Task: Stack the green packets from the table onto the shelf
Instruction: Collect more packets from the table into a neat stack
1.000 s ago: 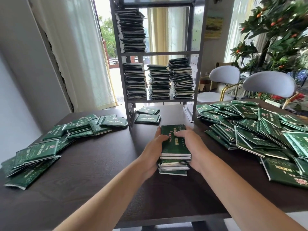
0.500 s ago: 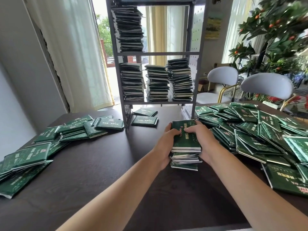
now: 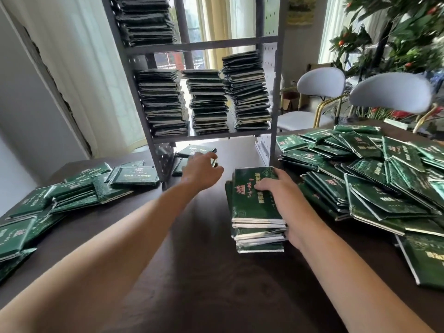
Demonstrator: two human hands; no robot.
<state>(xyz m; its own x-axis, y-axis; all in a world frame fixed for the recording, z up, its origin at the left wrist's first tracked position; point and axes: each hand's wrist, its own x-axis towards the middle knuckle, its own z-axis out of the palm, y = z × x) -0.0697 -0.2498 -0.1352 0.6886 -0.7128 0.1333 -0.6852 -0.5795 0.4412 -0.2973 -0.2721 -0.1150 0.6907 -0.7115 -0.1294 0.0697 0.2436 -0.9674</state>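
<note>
The right hand (image 3: pixel 278 188) curls over a small stack of green packets (image 3: pixel 257 207) on the table (image 3: pixel 192 272), just in front of the shelf (image 3: pixel 204 135) — fingers on top. The left hand (image 3: pixel 201 171) reaches under the shelf toward loose packets (image 3: pixel 194 150); its grip cannot be told.

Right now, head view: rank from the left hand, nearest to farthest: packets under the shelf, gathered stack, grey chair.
1. packets under the shelf, at the left hand's fingertips.
2. gathered stack, to its right, held by the right hand.
3. grey chair, far right, beyond the table.
</note>
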